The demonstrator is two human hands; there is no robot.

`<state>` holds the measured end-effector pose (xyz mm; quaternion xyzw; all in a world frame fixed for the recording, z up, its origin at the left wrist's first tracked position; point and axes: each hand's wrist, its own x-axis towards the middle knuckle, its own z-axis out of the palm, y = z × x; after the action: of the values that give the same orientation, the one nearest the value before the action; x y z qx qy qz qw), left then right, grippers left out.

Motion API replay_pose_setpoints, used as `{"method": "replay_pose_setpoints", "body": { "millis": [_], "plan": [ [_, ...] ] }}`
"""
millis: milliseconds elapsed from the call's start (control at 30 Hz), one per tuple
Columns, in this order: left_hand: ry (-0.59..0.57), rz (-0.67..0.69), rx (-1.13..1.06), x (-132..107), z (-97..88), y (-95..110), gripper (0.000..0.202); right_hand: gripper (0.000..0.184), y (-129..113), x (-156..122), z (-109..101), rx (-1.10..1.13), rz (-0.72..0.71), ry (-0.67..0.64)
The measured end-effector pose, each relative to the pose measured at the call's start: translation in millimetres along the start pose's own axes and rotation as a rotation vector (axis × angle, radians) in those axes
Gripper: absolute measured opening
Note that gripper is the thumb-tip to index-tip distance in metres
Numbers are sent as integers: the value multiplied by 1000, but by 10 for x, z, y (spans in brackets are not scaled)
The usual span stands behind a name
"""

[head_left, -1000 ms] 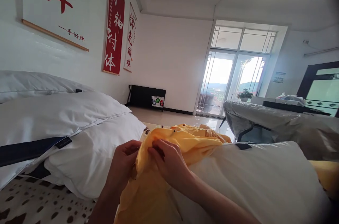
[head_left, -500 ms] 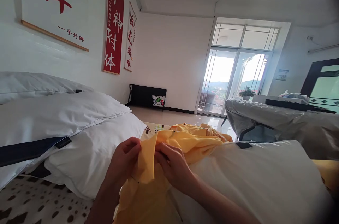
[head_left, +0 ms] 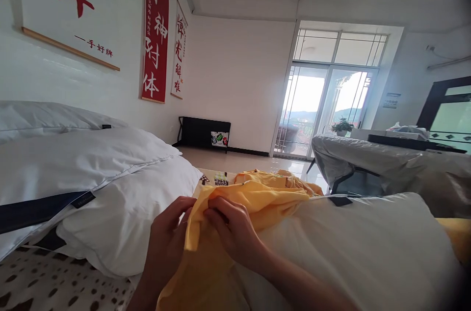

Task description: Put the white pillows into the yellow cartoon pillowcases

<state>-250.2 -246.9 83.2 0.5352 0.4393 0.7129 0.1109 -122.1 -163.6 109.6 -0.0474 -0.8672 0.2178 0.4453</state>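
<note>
A yellow pillowcase (head_left: pixel 253 193) lies over the left end of a white pillow (head_left: pixel 353 247), which has a dark label on its upper edge. My right hand (head_left: pixel 233 227) is closed, thumb and forefinger pinching the pillowcase near its raised edge. Just to the left, my left hand (head_left: pixel 167 232) is closed on the same edge; its fingertips are partly hidden behind the cloth. A narrow flap of the fabric hangs down between both hands.
White pillows (head_left: pixel 110 168) are piled on the left over a spotted sheet (head_left: pixel 55 281). More crumpled yellow cloth (head_left: pixel 279 178) lies beyond my hands. A plastic-covered table (head_left: pixel 379 159) stands at the right, and a black folded frame (head_left: pixel 200 133) leans by the far wall.
My right hand has shifted slightly left and up along the pillowcase edge. The hanging flap has turned and looks narrower, and the left hand has tilted inward behind it.
</note>
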Motion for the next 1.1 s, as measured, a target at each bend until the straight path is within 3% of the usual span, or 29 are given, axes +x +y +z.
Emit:
{"method": "replay_pose_setpoints", "body": {
  "millis": [100, 333, 467, 533, 633, 767, 833, 900, 967, 1100],
  "plan": [
    [-60, -6, 71, 11, -42, -5, 21, 21, 10, -3, 12, -35, -23, 8],
    [49, 57, 233, -5, -6, 51, 23, 19, 4, -2, 23, -211, -179, 16],
    [125, -48, 187, -29, -37, 116, 29, 7, 41, 105, -341, -190, -174, 62],
    [157, -72, 168, -38, -65, 161, 31, 24, 142, 157, -586, -259, -113, 72],
    [150, -97, 123, -21, -111, 230, 34, 44, 368, 173, -865, -359, 63, -112],
    [77, -173, 66, 145, -210, 294, 35, 30, 582, 93, -985, -268, 277, -399],
    [-9, -260, 25, 295, -284, 309, 34, 37, 592, 75, -1000, -210, 308, -441],
    [-102, -357, -19, 466, -366, 326, 33, 40, 555, 100, -1039, -211, 297, -349],
    [-165, -417, -66, 634, -448, 360, 31, 38, 505, 154, -1124, -268, 271, -179],
    [-137, -341, -239, 886, -585, 485, 27, 31, 439, 230, -1364, -420, 218, 180]
  ]
}}
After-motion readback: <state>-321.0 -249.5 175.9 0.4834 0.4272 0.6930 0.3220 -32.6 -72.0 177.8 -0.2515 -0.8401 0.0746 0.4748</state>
